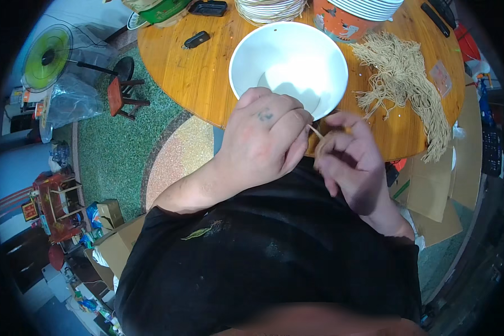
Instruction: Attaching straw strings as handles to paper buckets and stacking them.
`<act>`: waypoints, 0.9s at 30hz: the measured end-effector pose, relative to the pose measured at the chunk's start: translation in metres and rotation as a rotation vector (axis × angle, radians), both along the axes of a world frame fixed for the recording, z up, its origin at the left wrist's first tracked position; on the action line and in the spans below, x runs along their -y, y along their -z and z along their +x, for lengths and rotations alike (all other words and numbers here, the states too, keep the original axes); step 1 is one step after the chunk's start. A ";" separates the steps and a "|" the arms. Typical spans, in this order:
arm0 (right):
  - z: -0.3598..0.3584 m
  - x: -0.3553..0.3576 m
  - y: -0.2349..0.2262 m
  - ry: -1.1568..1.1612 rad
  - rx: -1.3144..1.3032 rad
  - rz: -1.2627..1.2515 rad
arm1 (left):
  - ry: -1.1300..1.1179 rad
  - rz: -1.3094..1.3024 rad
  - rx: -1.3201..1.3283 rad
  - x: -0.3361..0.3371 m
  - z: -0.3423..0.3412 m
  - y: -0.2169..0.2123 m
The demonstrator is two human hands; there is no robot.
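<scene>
Here's the left hand [269,131], knuckles up, fingers curled tight, and out of its right side pokes a thin tan strand [316,132], gripped in that fist! The strand slants down to the bent fingers of the right hand [355,159], which blur; whether they pinch it, I can't tell. Just beyond the left knuckles, the white bowl [252,61] sits on the wooden tabletop [201,78], and over to its right sprawls a loose tan bundle of strands [400,78].
</scene>
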State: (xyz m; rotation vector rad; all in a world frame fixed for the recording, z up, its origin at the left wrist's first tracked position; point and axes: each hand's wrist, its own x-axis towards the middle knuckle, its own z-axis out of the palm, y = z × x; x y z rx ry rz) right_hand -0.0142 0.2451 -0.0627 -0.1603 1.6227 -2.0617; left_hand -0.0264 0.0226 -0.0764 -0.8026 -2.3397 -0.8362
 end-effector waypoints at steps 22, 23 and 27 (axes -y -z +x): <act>-0.064 -0.093 -0.052 -0.278 -0.456 0.412 | 0.049 -0.274 0.245 0.133 -0.009 -0.044; -0.061 -0.089 -0.048 -0.276 -0.451 0.413 | -0.020 -0.244 0.210 0.125 -0.007 -0.043; -0.052 -0.067 -0.017 -0.064 -0.284 0.021 | -0.030 -0.094 0.129 0.088 0.040 -0.044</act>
